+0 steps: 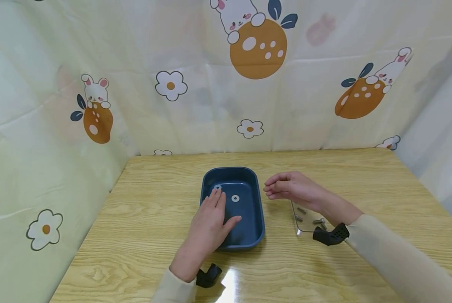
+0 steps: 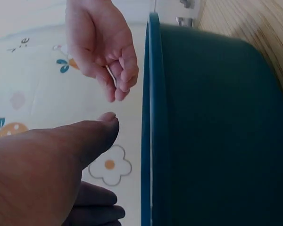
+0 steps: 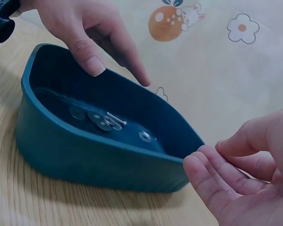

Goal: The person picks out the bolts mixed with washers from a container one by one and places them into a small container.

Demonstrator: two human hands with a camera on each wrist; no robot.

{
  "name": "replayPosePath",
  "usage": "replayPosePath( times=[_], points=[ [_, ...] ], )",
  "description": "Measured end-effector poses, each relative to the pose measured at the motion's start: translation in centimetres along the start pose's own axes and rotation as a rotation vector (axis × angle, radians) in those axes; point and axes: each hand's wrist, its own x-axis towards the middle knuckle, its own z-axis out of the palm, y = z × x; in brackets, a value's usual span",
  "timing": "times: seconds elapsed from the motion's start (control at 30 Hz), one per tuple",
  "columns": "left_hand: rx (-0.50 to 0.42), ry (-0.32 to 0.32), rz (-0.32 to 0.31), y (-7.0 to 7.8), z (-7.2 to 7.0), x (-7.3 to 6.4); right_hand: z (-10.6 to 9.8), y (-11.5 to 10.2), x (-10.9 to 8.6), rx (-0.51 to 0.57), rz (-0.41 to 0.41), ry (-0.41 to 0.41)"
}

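Note:
A deep blue bin (image 1: 244,231) stands in the middle of the table. My left hand (image 1: 208,221) is over its left side with straight fingers and the thumb held apart. Flat washers (image 3: 104,125) and a bolt (image 3: 117,119) lie inside the bin in the right wrist view; from the head, my left hand covers part of them. Just right of the bin, my right hand (image 1: 292,189) hovers with loosely bent fingers, and nothing shows between them. Below my right wrist, a clear tray (image 1: 305,231) holds several bolts (image 1: 319,221), partly hidden by the forearm.
The wooden table (image 1: 142,219) extends to both sides of the bin. A patterned curtain (image 1: 203,113) hangs behind the table and along its left side. Black wrist mounts (image 1: 330,235) sit on both wrists.

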Motion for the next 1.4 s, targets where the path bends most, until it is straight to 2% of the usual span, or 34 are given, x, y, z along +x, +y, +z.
replayPosePath(
  times=[0.2,0.5,0.7,0.97,1.2,1.4],
  points=[
    [-0.010,0.003,-0.041,-1.0,-0.2,-0.5,0.8,-0.3,0.7,-0.013,0.003,0.011],
    [-0.030,0.000,-0.058,-2.4,-0.2,-1.4,1.7,-0.3,1.7,-0.020,0.001,-0.004],
    [-0.057,-0.042,-0.121,-3.1,-0.1,-2.1,2.8,-0.3,2.8,-0.027,-0.005,-0.018],
    [-0.064,-0.053,-0.168,-3.7,-0.3,-2.7,4.7,-0.5,4.1,-0.029,-0.004,-0.057],
    [-0.069,-0.052,-0.153,-4.2,-0.2,-2.9,5.9,-0.4,5.0,-0.019,0.000,-0.091],
    [-0.102,-0.091,-0.152,-4.3,-0.3,-2.9,7.3,-0.1,5.9,-0.008,0.022,-0.098]
  ],
)
